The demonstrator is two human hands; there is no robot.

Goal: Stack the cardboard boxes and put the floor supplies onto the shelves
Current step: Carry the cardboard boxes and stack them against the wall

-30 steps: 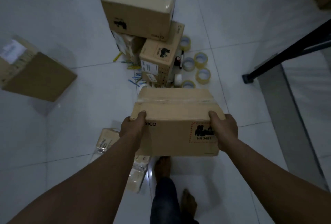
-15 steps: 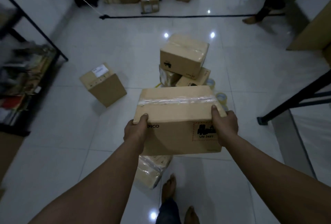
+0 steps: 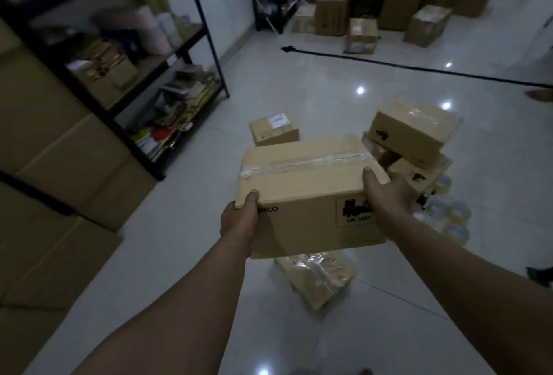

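I hold a taped cardboard box (image 3: 308, 192) marked PICO and UN 3481 in the air in front of me. My left hand (image 3: 239, 220) grips its left side and my right hand (image 3: 386, 195) grips its right side. Below it on the floor lies a plastic-wrapped box (image 3: 317, 278). A small pile of boxes (image 3: 413, 132) sits to the right, with several tape rolls (image 3: 454, 219) beside it. A small labelled box (image 3: 273, 127) lies on the floor just beyond the held box.
A black metal shelf (image 3: 191, 36) with boxes, rolls and papers stands at the left. Large stacked cardboard boxes (image 3: 57, 165) fill the near left. More boxes (image 3: 389, 0) are piled at the far end behind a black cable (image 3: 419, 67) on the floor.
My view has lifted and turned left, bringing the shelf and large left boxes into sight. The held box stays in both hands, now higher above the floor pile.
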